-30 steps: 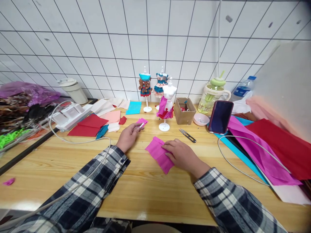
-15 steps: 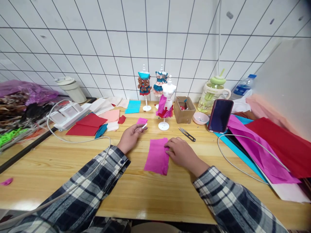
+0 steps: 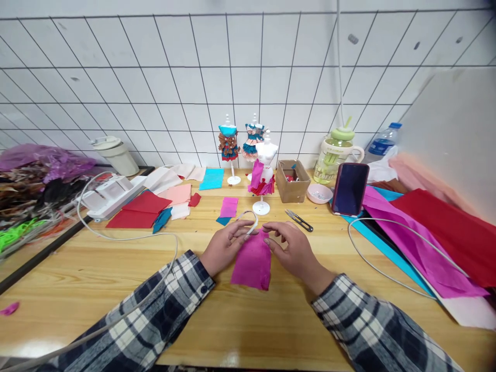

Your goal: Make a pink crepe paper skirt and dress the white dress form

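Observation:
A magenta piece of crepe paper (image 3: 251, 263) lies on the wooden table in front of me. My left hand (image 3: 227, 245), at its upper left edge, holds a thin white curved strip (image 3: 255, 222) between thumb and fingers. Over the upper right edge of the paper is my right hand (image 3: 292, 248), its thumb and index finger apart. Behind the hands stands a small white mannequin (image 3: 266, 152) with a magenta and red skirt.
Two dressed mannequins stand behind, near a cardboard box (image 3: 292, 188). Thread snips (image 3: 299, 220), a pink bowl (image 3: 320, 194) and a phone (image 3: 351, 188) are to the right. Coloured paper sheets lie at both sides. A white cable (image 3: 176, 253) crosses my left sleeve.
My left hand has moved right, to the magenta paper, and the white strip now shows as a loop. A small magenta piece and a teal piece behind it are uncovered. The camera view has tilted slightly up.

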Demonstrator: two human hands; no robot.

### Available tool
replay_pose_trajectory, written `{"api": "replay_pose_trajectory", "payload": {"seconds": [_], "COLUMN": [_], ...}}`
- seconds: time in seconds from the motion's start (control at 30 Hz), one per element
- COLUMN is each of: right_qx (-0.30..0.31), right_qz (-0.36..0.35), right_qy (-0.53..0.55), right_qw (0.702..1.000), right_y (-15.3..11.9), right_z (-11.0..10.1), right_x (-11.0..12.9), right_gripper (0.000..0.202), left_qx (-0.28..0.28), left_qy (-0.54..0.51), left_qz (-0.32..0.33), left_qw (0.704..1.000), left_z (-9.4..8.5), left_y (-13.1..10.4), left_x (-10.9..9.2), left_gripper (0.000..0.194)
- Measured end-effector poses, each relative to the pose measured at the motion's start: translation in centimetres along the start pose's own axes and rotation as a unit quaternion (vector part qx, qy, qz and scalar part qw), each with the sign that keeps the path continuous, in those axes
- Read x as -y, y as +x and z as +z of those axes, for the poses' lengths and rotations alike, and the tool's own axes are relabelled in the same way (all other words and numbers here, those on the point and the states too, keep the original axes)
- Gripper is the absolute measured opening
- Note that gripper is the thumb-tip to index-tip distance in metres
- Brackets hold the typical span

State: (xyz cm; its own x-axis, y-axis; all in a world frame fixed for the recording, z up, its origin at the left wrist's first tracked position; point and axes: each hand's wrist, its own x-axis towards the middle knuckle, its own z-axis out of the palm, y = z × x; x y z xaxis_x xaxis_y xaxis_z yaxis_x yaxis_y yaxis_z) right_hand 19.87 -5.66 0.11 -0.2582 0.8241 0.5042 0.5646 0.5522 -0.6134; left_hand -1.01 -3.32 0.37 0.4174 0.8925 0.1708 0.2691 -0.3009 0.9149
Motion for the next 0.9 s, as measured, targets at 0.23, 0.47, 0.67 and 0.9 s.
{"api": "replay_pose_trajectory", "payload": {"seconds": [0.23, 0.47, 0.67, 0.9], "right_qx": [-0.04, -0.052, -0.049, -0.032], "right_qz": [0.059, 0.046, 0.041, 0.04], "right_qy": [0.026, 0.006, -0.011, 0.014], "right_qw": [0.997, 0.998, 0.998, 0.999], "right_y": [-0.4, -0.7, -0.7, -0.8], "right_z": [1.0, 1.4, 1.2, 1.2], "right_x": [1.8, 1.6, 1.8, 1.5], "right_gripper": [0.017, 0.017, 0.011, 0.026], "left_qx": [0.012, 0.03, 0.031, 0.022], "left_qy": [0.159, 0.18, 0.183, 0.178], "left_qz": [0.025, 0.041, 0.043, 0.036], "left_qw": [0.987, 0.982, 0.982, 0.983], "left_z": [1.2, 1.5, 1.7, 1.6], "left_y": [-1.1, -1.7, -2.0, -1.9], "left_x": [-0.7, -1.1, -1.3, -1.6], "left_gripper": [0.017, 0.012, 0.015, 0.015]}}
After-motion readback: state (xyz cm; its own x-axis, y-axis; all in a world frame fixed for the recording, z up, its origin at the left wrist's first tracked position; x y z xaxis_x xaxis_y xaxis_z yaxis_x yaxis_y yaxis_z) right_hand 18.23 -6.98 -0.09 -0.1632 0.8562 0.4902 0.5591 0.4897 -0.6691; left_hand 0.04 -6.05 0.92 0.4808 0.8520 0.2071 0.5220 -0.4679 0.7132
